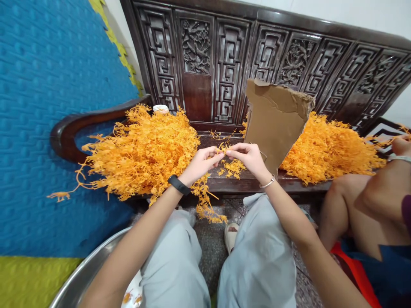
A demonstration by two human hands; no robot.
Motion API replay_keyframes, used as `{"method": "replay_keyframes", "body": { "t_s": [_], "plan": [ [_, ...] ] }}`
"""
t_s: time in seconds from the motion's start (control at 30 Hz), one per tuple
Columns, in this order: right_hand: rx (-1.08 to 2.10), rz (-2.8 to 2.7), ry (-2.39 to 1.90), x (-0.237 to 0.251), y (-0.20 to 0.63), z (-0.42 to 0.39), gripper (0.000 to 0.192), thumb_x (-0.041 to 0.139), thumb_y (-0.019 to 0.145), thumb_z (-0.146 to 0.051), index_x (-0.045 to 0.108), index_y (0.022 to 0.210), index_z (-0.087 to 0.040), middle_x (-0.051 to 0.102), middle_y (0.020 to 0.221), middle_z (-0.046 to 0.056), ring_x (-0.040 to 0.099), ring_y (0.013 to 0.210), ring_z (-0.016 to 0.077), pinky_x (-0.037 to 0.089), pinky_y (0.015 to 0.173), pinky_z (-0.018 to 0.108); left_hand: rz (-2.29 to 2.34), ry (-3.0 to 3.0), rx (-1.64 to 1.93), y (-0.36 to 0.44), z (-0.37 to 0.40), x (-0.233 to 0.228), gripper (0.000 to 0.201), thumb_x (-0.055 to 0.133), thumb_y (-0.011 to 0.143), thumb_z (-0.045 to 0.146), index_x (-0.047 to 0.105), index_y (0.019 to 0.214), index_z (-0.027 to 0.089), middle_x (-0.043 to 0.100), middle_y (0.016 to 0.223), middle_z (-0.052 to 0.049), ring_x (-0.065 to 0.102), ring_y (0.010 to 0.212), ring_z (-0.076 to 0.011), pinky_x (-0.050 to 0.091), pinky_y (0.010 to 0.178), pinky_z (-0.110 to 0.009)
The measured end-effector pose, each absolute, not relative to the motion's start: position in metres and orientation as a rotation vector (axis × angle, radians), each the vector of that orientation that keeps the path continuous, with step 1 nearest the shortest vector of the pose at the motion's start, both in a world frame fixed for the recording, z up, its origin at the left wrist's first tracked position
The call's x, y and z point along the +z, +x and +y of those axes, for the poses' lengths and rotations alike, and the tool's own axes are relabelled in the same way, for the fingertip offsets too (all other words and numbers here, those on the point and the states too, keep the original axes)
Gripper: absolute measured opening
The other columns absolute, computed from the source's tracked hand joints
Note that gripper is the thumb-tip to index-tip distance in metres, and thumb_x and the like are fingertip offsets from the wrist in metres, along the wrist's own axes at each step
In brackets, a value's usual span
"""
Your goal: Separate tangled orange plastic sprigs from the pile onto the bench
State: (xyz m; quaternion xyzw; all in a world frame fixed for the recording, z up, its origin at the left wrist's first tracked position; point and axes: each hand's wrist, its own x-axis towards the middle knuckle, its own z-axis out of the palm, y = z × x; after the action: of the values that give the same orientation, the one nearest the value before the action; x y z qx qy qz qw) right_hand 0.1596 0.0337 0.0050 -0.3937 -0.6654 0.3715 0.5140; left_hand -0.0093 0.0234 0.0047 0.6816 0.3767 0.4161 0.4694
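One carved dark wooden bench (197,100) spans the view, its seat directly in front of the person. Blue textured mat (48,85) fills the left side. Co-worker (362,205) at right: bent knees near the seat, one hand (401,145) at the frame edge by the outermost orange strands.

Two heaps of orange plastic pieces on the seat. Left heap (154,149): dense, strands trailing over the front edge. Right heap (334,149): behind and to the right of an upright cardboard sheet (272,124), which has a ragged top edge. Metal basin (96,252) at lower left, partly hidden by the forearm.

Left hand (204,160): thumb and fingers pinched together; dark band (179,185) on wrist. Right hand (248,158): likewise pinched, tips meeting those of the left; thin bracelet (267,181). Loose orange bits (234,168) lie on the seat just beneath. White round object (160,108) shows behind the left heap.

Small orange piece (224,149): held between both sets of fingertips, above the seat, between heap and cardboard; exact shape unclear.
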Motion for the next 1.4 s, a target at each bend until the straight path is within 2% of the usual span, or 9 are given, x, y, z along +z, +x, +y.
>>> {"method": "replay_keyframes", "body": {
  "t_s": [0.1,0.3,0.5,0.63,0.97,1.1,1.2,1.33,1.4],
  "plan": [
    [1.085,-1.583,-0.934,0.008,0.161,0.033,0.018,0.073,0.063,-0.028,0.066,0.064,-0.012,0.064,0.055,0.001,0.059,0.052,0.0103,0.049,0.057,0.024,0.904,1.672,0.951,-0.012,0.022,0.007,0.019,0.059,0.076,0.033,0.059,0.077,0.014,0.043,0.051,0.005,0.035,0.045,-0.0048,0.024,0.042,-0.018],
    [1.582,-1.464,-0.775,0.012,0.161,0.031,0.011,0.068,0.066,-0.021,0.063,0.066,-0.011,0.063,0.059,0.0,0.061,0.052,0.01,0.051,0.057,0.023,0.783,1.564,0.934,-0.017,0.019,0.011,0.022,0.063,0.072,0.034,0.056,0.066,0.014,0.043,0.047,0.005,0.032,0.041,-0.0032,0.02,0.04,-0.017],
    [1.774,-1.355,-0.56,0.009,0.155,0.028,0.008,0.058,0.074,-0.016,0.061,0.07,-0.01,0.062,0.065,0.001,0.059,0.055,0.0078,0.05,0.055,0.02,0.614,1.247,1.037,-0.009,0.016,0.008,0.019,0.066,0.066,0.026,0.052,0.061,0.013,0.037,0.042,0.008,0.028,0.036,-0.0006,0.017,0.038,-0.016],
    [1.835,-1.273,-0.457,0.007,0.151,0.026,0.005,0.053,0.076,-0.013,0.057,0.073,-0.012,0.061,0.066,0.0,0.055,0.053,0.0064,0.047,0.051,0.019,0.486,1.022,1.045,0.0,0.014,0.006,0.01,0.058,0.064,0.019,0.052,0.058,0.013,0.031,0.037,0.009,0.024,0.031,-0.0001,0.017,0.035,-0.015],
    [1.899,-1.179,-0.42,0.009,0.138,0.015,0.013,0.048,0.078,-0.014,0.044,0.067,-0.016,0.03,0.054,-0.007,0.026,0.043,0.004,0.032,0.043,0.017,0.474,0.963,1.065,0.002,0.016,0.01,0.006,0.051,0.057,0.013,0.054,0.052,0.014,0.021,0.03,0.01,0.015,0.027,-0.0014,0.013,0.032,-0.016],
    [1.757,-1.164,-0.488,0.014,0.144,0.02,0.03,0.041,0.084,-0.022,0.027,0.058,-0.02,0.021,0.055,-0.006,0.019,0.044,0.007,0.032,0.042,0.019,0.403,0.985,1.085,-0.004,0.012,0.014,0.018,0.047,0.059,0.018,0.048,0.042,0.016,0.017,0.029,0.008,0.015,0.026,-0.003,0.016,0.033,-0.019],
    [1.547,-1.178,-0.547,0.017,0.157,0.03,0.032,0.041,0.085,-0.028,0.025,0.059,-0.021,0.024,0.057,-0.005,0.023,0.046,0.0081,0.036,0.046,0.02,0.362,1.039,1.078,-0.008,0.003,0.021,0.024,0.048,0.062,0.023,0.045,0.04,0.017,0.017,0.03,0.006,0.017,0.027,-0.0036,0.018,0.034,-0.021],
    [1.394,-1.301,-0.668,0.008,0.175,0.054,0.019,0.059,0.074,-0.03,0.043,0.069,-0.02,0.043,0.062,-0.004,0.041,0.053,0.0065,0.041,0.055,0.021,0.354,1.071,1.088,-0.008,-0.004,0.026,0.011,0.051,0.06,0.02,0.052,0.049,0.017,0.022,0.032,0.007,0.021,0.028,-0.0034,0.017,0.035,-0.021],
    [1.308,-1.361,-0.781,-0.003,0.184,0.069,0.019,0.065,0.069,-0.029,0.05,0.076,-0.019,0.053,0.065,-0.003,0.049,0.056,0.0066,0.043,0.058,0.022,0.366,1.052,1.104,-0.006,0.0,0.024,0.008,0.05,0.06,0.018,0.055,0.054,0.017,0.026,0.034,0.007,0.024,0.028,-0.0035,0.017,0.035,-0.021]
  ]
}}
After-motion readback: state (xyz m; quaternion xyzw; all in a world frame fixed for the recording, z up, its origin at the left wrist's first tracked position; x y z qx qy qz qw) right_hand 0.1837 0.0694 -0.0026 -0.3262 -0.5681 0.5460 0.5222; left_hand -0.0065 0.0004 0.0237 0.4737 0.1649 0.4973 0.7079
